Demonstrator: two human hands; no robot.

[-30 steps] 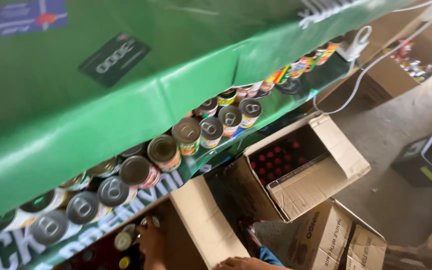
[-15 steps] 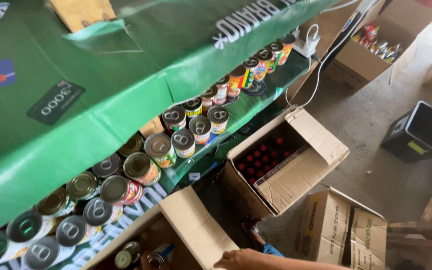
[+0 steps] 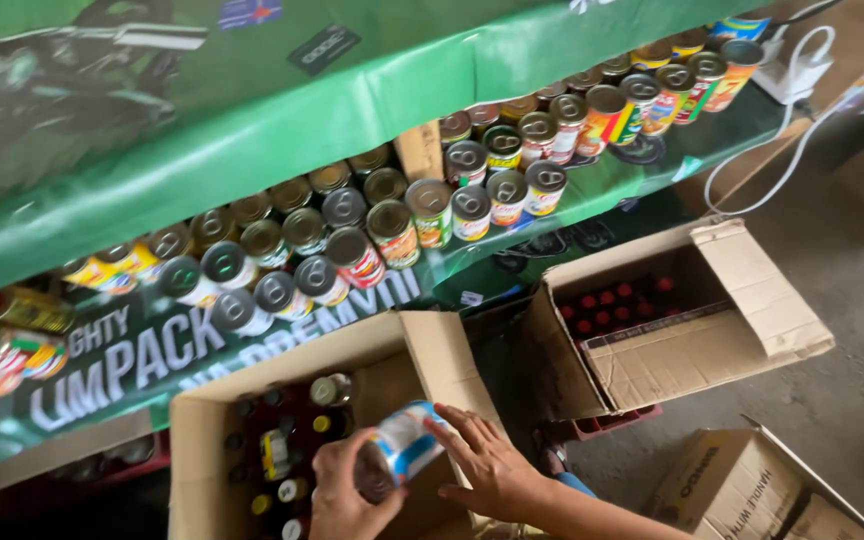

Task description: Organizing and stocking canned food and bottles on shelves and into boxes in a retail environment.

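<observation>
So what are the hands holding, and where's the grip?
A blue-and-white can: left hand grips its bottom end, right hand steadies its side near the top.

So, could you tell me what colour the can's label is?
White and blue, on the can in the head view.
</observation>
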